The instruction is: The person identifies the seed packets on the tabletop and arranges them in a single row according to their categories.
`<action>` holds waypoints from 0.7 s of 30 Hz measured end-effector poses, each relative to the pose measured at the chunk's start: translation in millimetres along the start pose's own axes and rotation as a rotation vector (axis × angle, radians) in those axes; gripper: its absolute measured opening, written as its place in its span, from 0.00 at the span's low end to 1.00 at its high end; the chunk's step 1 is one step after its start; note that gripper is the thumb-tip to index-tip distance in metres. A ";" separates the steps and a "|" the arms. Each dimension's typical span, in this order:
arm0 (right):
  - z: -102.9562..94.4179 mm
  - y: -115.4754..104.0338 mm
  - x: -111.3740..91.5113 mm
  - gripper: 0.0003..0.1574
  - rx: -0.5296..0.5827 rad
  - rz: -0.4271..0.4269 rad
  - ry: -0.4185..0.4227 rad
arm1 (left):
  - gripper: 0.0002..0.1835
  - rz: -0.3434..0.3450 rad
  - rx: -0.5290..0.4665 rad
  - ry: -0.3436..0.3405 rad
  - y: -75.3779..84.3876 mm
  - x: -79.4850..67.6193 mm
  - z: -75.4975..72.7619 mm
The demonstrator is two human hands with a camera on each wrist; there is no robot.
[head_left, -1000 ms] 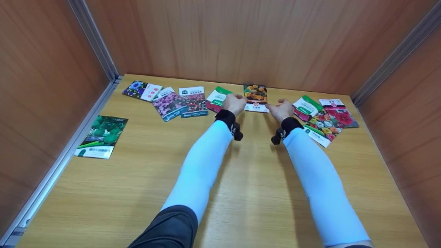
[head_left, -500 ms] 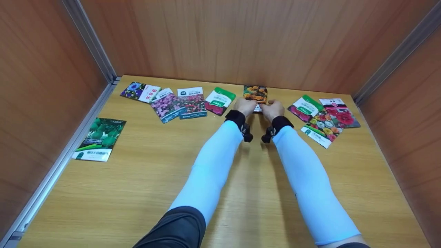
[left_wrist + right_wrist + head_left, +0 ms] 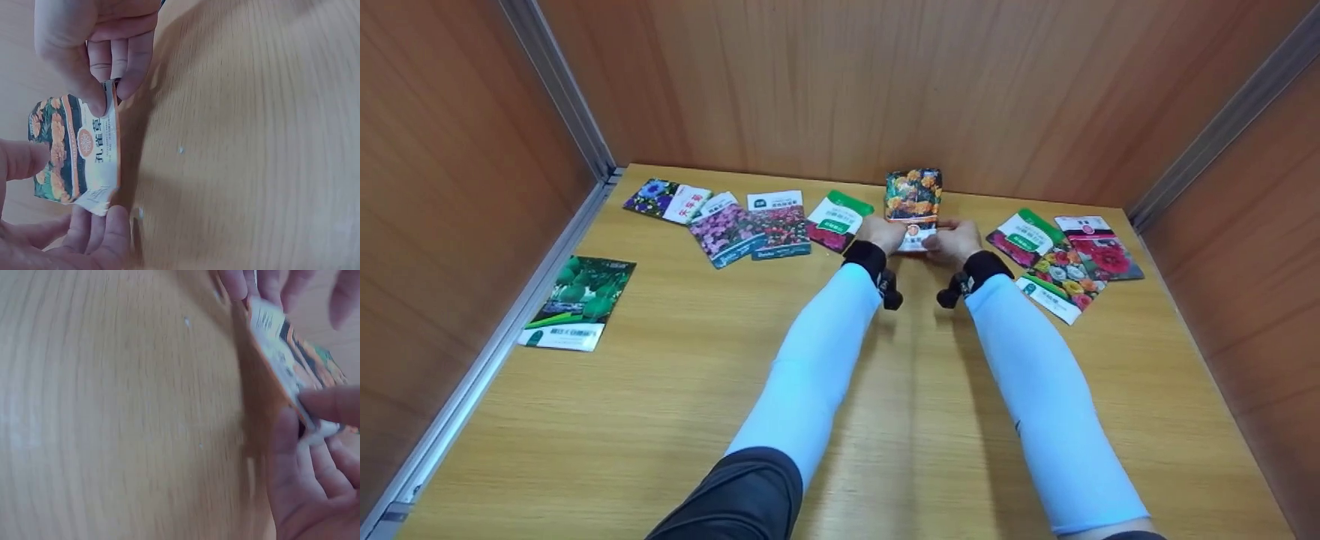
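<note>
Slippage is looking like the main risk: the marigold seed packet [image 3: 913, 196] is sitting between my two grips at the back of the tabletop [image 3: 900, 420], near the wood-grained back panel [image 3: 840, 82], and its slick-looking sleeve is depending on holds near the lower corners. Uneven pulling from either side could be twisting it; too hard a squeeze could be creasing the lower-left corner, which is looking bent in the left wrist view. The flowered top is tilting upward with no fingers supporting it, so catching on the panel is another possibility if I am pushing forward. On my left, the green-topped seed packet [image 3: 838, 220] is lying just beside my knuckles; a sideways sweep could be nudging it. Grip notes: my right grip [image 3: 955, 241] is pinching, thumb on the white label, fingers curling behind the lower-right corner. My left grip [image 3: 883, 232] is bending its fingers under the lower-left corner while its thumb is lying across the orange flowers on the front; how firmly that thumb is pressing, I cannot tell. Shadow is falling along the lower edge; whether that edge is touching the tabletop is remaining unclear.
</note>
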State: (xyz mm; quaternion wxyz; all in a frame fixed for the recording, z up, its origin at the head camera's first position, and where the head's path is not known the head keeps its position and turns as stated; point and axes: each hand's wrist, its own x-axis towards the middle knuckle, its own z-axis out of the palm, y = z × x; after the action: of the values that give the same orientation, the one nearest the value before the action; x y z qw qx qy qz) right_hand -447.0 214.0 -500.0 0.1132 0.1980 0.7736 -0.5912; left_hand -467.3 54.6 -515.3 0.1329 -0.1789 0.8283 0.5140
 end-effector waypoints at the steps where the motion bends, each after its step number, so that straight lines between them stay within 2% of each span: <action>1: -0.2 0.7 -2.4 0.43 0.014 -0.006 -0.027 | 0.23 0.017 0.020 0.018 -2.0 3.9 -1.0; 4: -2.0 2.0 -10.9 0.43 0.012 -0.015 -0.090 | 0.20 0.053 0.064 0.084 -7.6 20.9 -1.3; 6: -4.0 2.2 -17.3 0.44 -0.022 -0.024 -0.125 | 0.23 0.056 0.042 0.083 -5.5 12.7 -9.5; 11: -9.4 -0.1 -26.9 0.36 -0.128 -0.029 -0.175 | 0.31 0.025 -0.018 0.034 8.7 -28.6 -34.9; 12: -9.6 -1.0 -28.7 0.34 -0.144 -0.038 -0.184 | 0.30 0.020 -0.014 0.030 10.2 -32.5 -38.2; 16: -8.0 -4.4 -37.0 0.28 -0.201 -0.093 -0.225 | 0.29 0.002 -0.015 0.032 13.0 -39.0 -48.1; 21: -1.1 -9.8 -50.8 0.30 -0.265 -0.184 -0.249 | 0.29 0.029 -0.019 0.067 12.2 -33.3 -61.7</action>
State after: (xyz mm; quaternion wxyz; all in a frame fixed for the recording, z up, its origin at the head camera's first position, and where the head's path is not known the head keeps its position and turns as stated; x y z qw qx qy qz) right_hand -405.8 204.1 -470.4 0.1785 0.0351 0.8396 -0.5119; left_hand -444.9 9.4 -465.1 0.0960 -0.1851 0.8299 0.5175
